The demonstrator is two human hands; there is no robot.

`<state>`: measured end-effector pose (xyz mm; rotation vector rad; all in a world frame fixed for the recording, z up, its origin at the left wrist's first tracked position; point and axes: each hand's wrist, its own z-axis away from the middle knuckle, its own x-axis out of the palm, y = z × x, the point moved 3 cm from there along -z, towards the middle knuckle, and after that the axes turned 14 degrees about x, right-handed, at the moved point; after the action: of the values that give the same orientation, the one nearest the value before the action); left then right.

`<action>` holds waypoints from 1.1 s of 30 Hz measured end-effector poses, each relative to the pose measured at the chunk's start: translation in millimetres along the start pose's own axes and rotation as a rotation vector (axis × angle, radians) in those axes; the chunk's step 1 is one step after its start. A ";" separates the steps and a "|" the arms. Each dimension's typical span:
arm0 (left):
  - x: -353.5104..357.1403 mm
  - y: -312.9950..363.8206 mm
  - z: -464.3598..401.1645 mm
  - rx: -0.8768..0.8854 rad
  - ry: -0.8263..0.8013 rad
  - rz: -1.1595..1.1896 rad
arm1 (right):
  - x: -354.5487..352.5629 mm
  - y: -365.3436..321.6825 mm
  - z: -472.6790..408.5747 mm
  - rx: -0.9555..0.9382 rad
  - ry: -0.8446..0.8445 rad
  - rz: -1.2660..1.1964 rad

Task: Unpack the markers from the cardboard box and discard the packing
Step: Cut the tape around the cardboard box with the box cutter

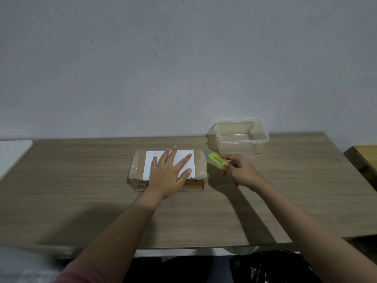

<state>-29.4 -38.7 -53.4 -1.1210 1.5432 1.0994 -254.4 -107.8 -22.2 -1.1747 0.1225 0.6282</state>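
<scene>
Box (136,170): brown cardboard, closed, wrapped in clear tape, lying flat near the middle of the table (81,190). A white label (183,156) covers most of its top.

My left hand (168,174): laid flat on the box, palm down, fingers spread across the label, thumb toward the right edge. It grips nothing; it presses on the lid.

My right hand (241,171): just right of the box, closed around the rear of a cutter (217,159). The fingers curl over the handle; the thumb side is hidden.

Cutter: yellow-green body with a grey slider, pointing up and left, its tip close to the box's far right corner. Whether the tip touches the box I cannot tell; the blade is too small to make out.

Tub (263,137): clear plastic, open, standing at the far right of the table, behind the cutter and apart from the box.

Markers: not visible; the box is sealed.

Table: wood-grain top, set against a plain grey wall (183,68).
</scene>
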 end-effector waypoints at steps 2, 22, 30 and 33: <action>-0.9 0.1 0.1 0.001 -0.003 0.006 | -0.4 -6.4 -1.1 0.006 -0.003 0.030; -2.8 1.9 -1.7 -0.007 -0.047 0.001 | 2.5 -4.7 0.5 -0.009 -0.017 0.038; -2.0 1.0 -1.9 -0.006 -0.060 -0.001 | -3.9 7.3 1.4 -0.029 -0.048 0.037; -1.4 0.4 -2.0 0.002 -0.061 -0.013 | -4.1 2.5 -2.6 -0.016 -0.062 0.076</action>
<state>-29.9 -40.3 -51.5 -1.0846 1.4875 1.1135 -258.4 -111.1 -23.6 -1.1691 0.1104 0.7324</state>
